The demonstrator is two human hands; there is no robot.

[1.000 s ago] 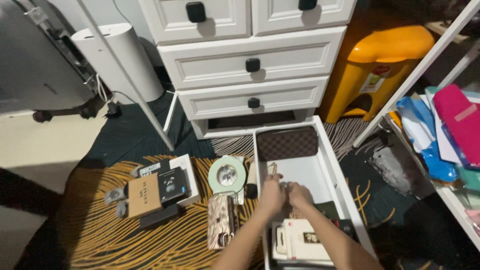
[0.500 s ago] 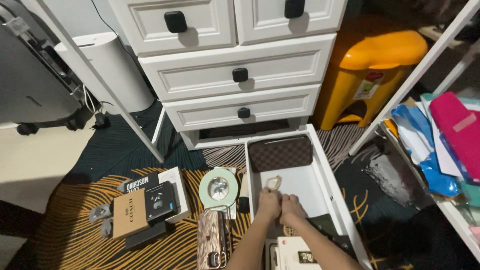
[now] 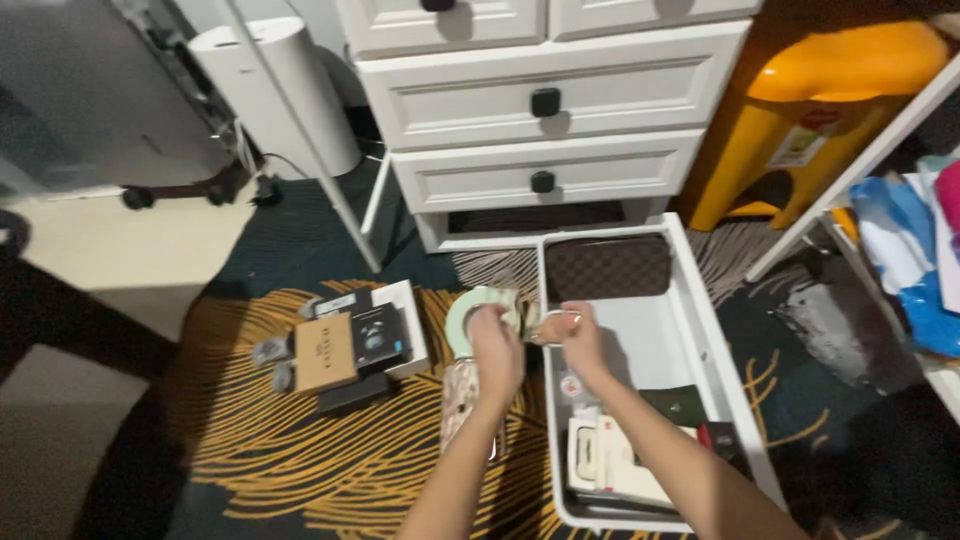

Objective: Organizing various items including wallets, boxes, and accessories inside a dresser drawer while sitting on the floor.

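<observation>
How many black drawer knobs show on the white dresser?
3: one cut off at the top edge, one on the middle drawer, one on the lower drawer. Others may lie above the frame.

Both hands are now lifted out of the white drawer [image 3: 700, 350], where a moment ago they pressed together low over its floor. The left hand [image 3: 495, 345] now sits over the drawer's left wall, beside the round mint-green dish [image 3: 462, 315]. The right hand [image 3: 582, 340] is raised too, and the small clear packet [image 3: 553, 327] is stretched between the two.
</observation>
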